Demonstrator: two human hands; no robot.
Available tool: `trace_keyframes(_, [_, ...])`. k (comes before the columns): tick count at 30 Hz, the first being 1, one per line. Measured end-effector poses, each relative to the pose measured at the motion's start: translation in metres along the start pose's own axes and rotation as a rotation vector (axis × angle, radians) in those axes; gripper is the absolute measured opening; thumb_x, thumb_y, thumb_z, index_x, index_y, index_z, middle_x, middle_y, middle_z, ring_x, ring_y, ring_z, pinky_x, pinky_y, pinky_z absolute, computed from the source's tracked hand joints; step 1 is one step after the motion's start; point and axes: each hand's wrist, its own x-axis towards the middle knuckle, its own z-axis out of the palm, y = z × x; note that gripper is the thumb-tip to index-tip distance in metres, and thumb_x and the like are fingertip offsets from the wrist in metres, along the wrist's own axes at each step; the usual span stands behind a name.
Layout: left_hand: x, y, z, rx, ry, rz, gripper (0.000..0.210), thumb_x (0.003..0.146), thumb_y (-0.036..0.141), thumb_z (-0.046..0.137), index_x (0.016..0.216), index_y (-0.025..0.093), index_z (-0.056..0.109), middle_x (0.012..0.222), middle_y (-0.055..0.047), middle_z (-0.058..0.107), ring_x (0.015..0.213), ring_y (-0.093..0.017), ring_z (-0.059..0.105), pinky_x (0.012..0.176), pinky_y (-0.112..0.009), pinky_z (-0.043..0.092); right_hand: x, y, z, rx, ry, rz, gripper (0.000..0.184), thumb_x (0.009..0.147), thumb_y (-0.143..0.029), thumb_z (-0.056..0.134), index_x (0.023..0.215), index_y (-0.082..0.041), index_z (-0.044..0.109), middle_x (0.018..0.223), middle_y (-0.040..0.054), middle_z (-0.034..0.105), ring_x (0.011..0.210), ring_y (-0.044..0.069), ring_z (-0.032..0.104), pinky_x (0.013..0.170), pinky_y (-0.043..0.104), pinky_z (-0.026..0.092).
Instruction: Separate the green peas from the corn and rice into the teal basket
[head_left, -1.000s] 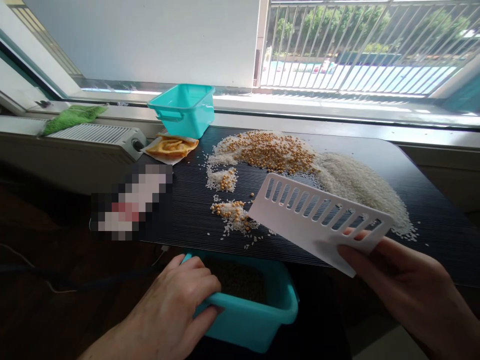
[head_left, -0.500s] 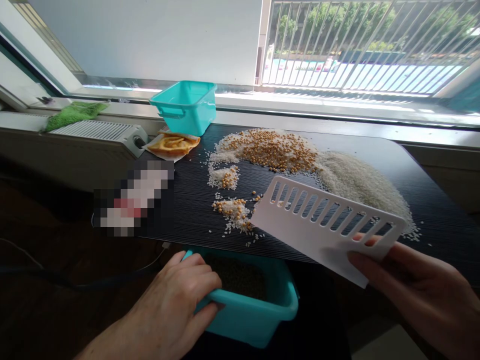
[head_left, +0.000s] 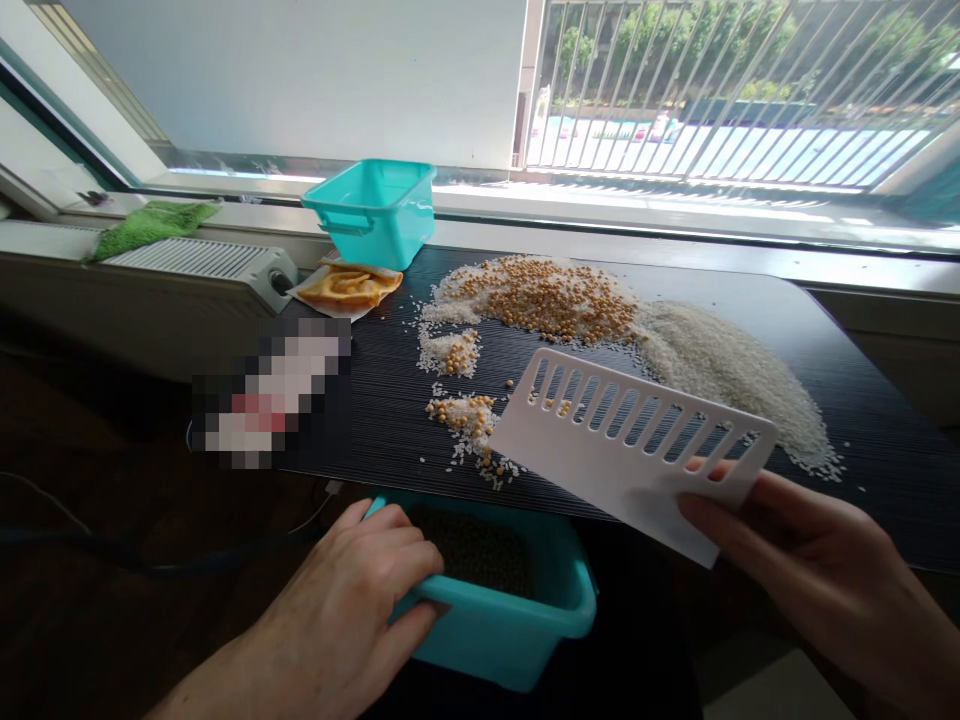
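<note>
My left hand (head_left: 375, 580) grips the rim of a turquoise plastic bin (head_left: 517, 630) just below the table's front edge; dark small grains (head_left: 480, 552) lie inside it. Pinched at its right end by my right hand (head_left: 787, 550), a white slotted plastic plate (head_left: 592, 450) tilts over the front of the table. Its left corner is beside a small heap of rice and yellow peas (head_left: 469, 420). Behind it spreads a larger heap of peas on rice (head_left: 555, 300), joined on the right by a long pile of plain rice (head_left: 735, 370).
Another turquoise bin (head_left: 382, 220) stands at the table's back left, beside a folded orange cloth (head_left: 352, 287). A green cloth (head_left: 154, 228) lies on the radiator (head_left: 202, 262). A pixelated item (head_left: 277, 390) is at the dark table's (head_left: 382, 430) left edge. A barred window is behind.
My right hand has shifted the slotted plate slightly left, closer to the small front heap. My left hand stays on the bin rim.
</note>
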Motion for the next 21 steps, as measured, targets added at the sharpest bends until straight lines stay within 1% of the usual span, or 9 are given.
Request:
trace_keyframes(3, [0.000,0.002,0.000,-0.017,-0.002,-0.030,0.013,0.089,0.013,0.058,0.083,0.023,0.064,0.087,0.002,0.065,0.088,-0.017,0.058,0.089,-0.034,0.038,-0.002,0.003,-0.002,0.112,-0.118,0.099,0.032,0.068,-0.043,0.079,0.095,-0.026,0.081,0.088,0.0038,0.080,0.081,0.028,0.077,0.070,0.027,0.062])
trace_keyframes(5, [-0.001,0.003,0.001,-0.034,-0.008,-0.047,0.013,0.090,0.015,0.059,0.082,0.023,0.064,0.086,0.003,0.064,0.086,-0.016,0.057,0.089,-0.033,0.038,-0.004,0.007,-0.005,0.151,-0.095,0.113,0.031,0.063,-0.043,0.081,0.091,-0.030,0.082,0.086,0.0016,0.080,0.083,0.029,0.077,0.071,0.028,0.062])
trace_keyframes(7, [-0.003,0.002,0.001,-0.044,-0.001,-0.035,0.012,0.090,0.015,0.059,0.083,0.024,0.063,0.086,0.003,0.063,0.087,-0.016,0.056,0.090,-0.034,0.037,-0.006,0.010,-0.008,0.182,-0.068,0.116,0.029,0.059,-0.041,0.083,0.086,-0.035,0.082,0.082,-0.0014,0.080,0.082,0.029,0.077,0.070,0.028,0.062])
trace_keyframes(10, [-0.003,-0.002,0.002,-0.055,0.014,-0.021,0.011,0.089,0.015,0.061,0.083,0.024,0.063,0.087,0.003,0.062,0.089,-0.017,0.055,0.095,-0.036,0.034,-0.009,0.012,-0.011,0.190,-0.039,0.139,0.024,0.058,-0.039,0.082,0.083,-0.038,0.081,0.081,-0.0043,0.080,0.080,0.027,0.077,0.068,0.026,0.062])
trace_keyframes(14, [-0.002,-0.004,0.003,-0.069,0.025,-0.017,0.011,0.089,0.016,0.062,0.082,0.025,0.062,0.085,0.004,0.061,0.089,-0.017,0.054,0.097,-0.037,0.032,-0.012,0.014,-0.012,0.192,-0.045,0.154,0.026,0.056,-0.037,0.083,0.081,-0.039,0.081,0.079,-0.0050,0.079,0.078,0.027,0.077,0.065,0.024,0.062])
trace_keyframes(18, [-0.002,-0.002,0.003,-0.065,0.048,-0.026,0.012,0.088,0.013,0.061,0.083,0.024,0.062,0.086,0.004,0.061,0.088,-0.017,0.053,0.096,-0.036,0.032,-0.012,0.016,-0.012,0.199,-0.095,0.161,0.029,0.055,-0.036,0.084,0.083,-0.039,0.081,0.078,-0.0045,0.079,0.079,0.027,0.077,0.067,0.024,0.062])
trace_keyframes(21, [-0.003,-0.003,0.004,-0.071,0.040,-0.009,0.012,0.088,0.013,0.062,0.083,0.024,0.062,0.087,0.004,0.061,0.088,-0.016,0.054,0.095,-0.036,0.032,-0.010,0.015,-0.011,0.215,-0.094,0.168,0.029,0.056,-0.035,0.084,0.085,-0.039,0.081,0.081,-0.0047,0.080,0.083,0.027,0.076,0.068,0.023,0.061])
